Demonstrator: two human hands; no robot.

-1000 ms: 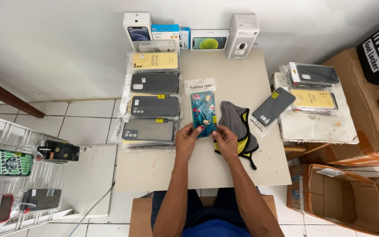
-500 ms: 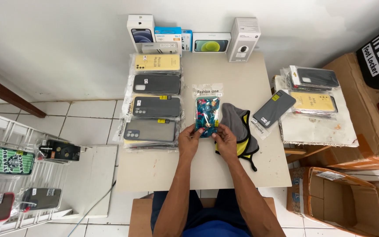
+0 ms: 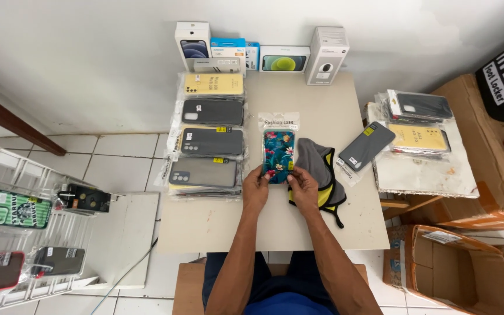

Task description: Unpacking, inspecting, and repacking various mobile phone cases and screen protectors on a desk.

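Observation:
Both hands hold the near end of a floral teal phone case in a clear packet (image 3: 279, 150) flat on the beige table (image 3: 217, 224). My left hand (image 3: 256, 188) grips its lower left corner. My right hand (image 3: 303, 186) grips its lower right corner and rests partly on a grey and yellow cloth (image 3: 317, 169) lying beside the packet.
Stacks of packaged dark and yellow phone cases (image 3: 208, 140) line the table's left side. Phone boxes (image 3: 263, 52) stand along the wall. A dark packaged case (image 3: 366, 146) lies at the right. More cases sit on a side stand (image 3: 418, 116). An open cardboard box (image 3: 456, 268) is on the floor.
The view has shifted slightly. My hands and the floral case packet have stayed at about the same spot on the table.

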